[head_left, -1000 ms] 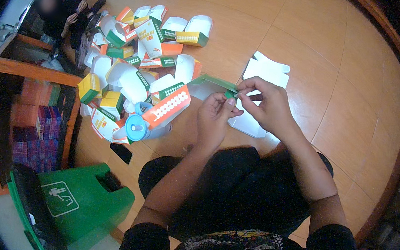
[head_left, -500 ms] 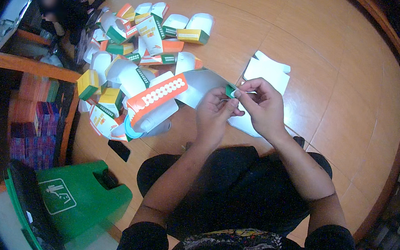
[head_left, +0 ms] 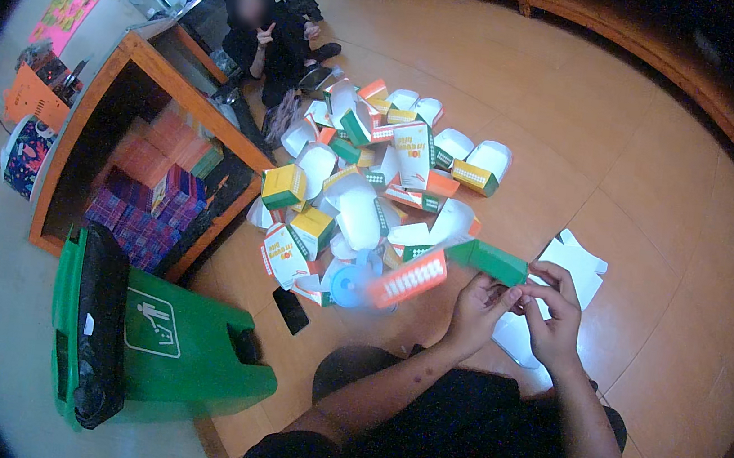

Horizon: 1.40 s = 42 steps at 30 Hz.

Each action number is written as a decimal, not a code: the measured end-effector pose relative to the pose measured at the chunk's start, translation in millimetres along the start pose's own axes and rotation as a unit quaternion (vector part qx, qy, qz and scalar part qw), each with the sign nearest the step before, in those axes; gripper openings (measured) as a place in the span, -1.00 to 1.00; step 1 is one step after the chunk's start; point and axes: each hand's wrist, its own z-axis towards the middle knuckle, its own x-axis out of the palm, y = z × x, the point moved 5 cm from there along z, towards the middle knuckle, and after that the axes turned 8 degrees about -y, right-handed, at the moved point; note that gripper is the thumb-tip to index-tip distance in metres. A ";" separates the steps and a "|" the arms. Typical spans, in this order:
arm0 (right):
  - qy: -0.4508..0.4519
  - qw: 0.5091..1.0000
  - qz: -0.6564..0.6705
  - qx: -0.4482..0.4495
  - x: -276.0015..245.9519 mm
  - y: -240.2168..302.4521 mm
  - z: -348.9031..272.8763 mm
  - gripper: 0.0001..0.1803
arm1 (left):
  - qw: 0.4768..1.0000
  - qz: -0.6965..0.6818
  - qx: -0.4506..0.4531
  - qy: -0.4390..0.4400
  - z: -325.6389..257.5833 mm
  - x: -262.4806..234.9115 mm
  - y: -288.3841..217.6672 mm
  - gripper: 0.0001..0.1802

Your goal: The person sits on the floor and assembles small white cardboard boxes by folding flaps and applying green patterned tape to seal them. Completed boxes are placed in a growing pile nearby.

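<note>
Both hands grip a paper food carton [head_left: 494,261], partly folded, with a green side facing me and an orange patterned flap stretching left, blurred. My left hand [head_left: 477,316] closes on its lower edge. My right hand [head_left: 554,315] pinches the right end, fingertips meeting those of the left. Left of them lies a heap of folded cartons [head_left: 358,214] in white, orange, yellow and green. Flat white carton blanks [head_left: 581,270] lie on the floor beyond and under my right hand. Beside the heap, a round light-blue lid [head_left: 350,285] shows behind the orange flap.
A black phone [head_left: 291,311] lies on the tiled floor [head_left: 643,188]. At left stand a green bin [head_left: 195,345] with a black liner and a wooden cabinet [head_left: 75,169] holding stacked packs. Another person [head_left: 266,46] sits beyond the heap. A wooden shelf edge [head_left: 674,78] runs along the far right.
My view has swung left, so the scene sits farther right and lower. The carton between my hands has turned, now showing its green side. Both hands keep their hold.
</note>
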 end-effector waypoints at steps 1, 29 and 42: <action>0.012 1.000 -0.014 -0.016 2.2 -0.4 -0.6 -0.86 | 0.999 0.038 0.003 -0.003 -0.1 -1.8 4.0 -0.80; -0.059 0.997 -0.056 -0.006 1.5 -6.1 -4.0 -0.80 | 0.997 0.016 0.069 -0.001 10.6 -3.4 -5.2 -0.77; -0.033 0.987 -0.113 -0.113 5.4 5.8 -2.7 -0.81 | 0.993 0.044 0.081 -0.079 6.5 -8.9 -16.5 -0.84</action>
